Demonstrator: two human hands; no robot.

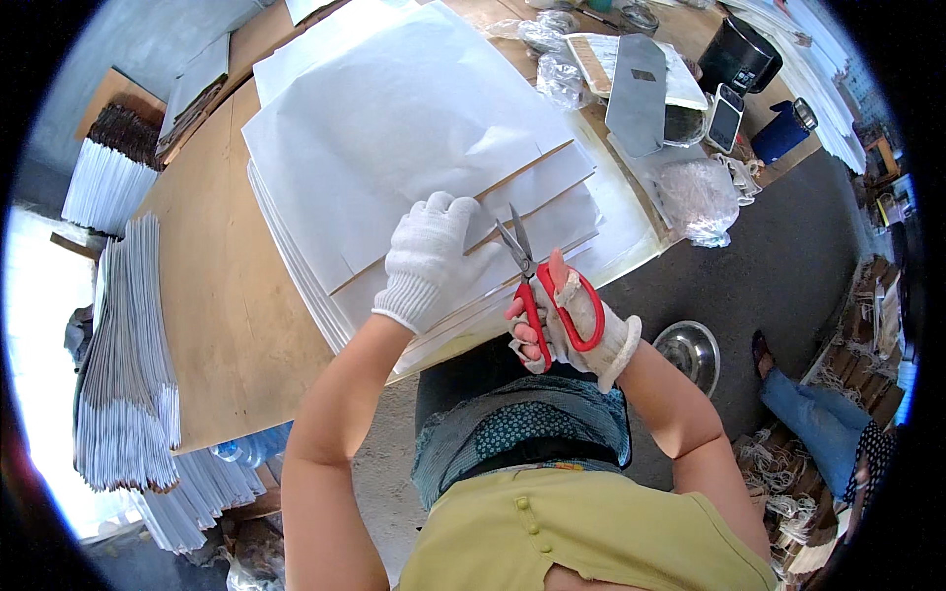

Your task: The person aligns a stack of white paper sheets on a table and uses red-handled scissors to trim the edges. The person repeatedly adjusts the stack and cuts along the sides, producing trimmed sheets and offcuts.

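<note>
My left hand [430, 251], in a white knit glove, rests on a stack of large white paper sheets [384, 128]. Its fingers are bent over the edge of the top sheet, and its thumb points toward the scissors. Brown strips [524, 169] run along the staggered sheet edges beside it. My right hand [581, 330] wears a worn glove with bare fingertips and is closed around red-handled scissors [532, 286]. The scissor blades are parted and point up, close to the left thumb, above the lower sheet edges. What lies beneath the left fingers is hidden.
Bundles of folded white paper [128, 364] stand left of the wooden table [222, 325]. A grey metal plate [637, 94], plastic bag [696, 197], phone [725, 118], blue bottle [783, 130] and black mug [739, 57] sit at right. A metal bowl [688, 357] and another person's leg [813, 419] appear below right.
</note>
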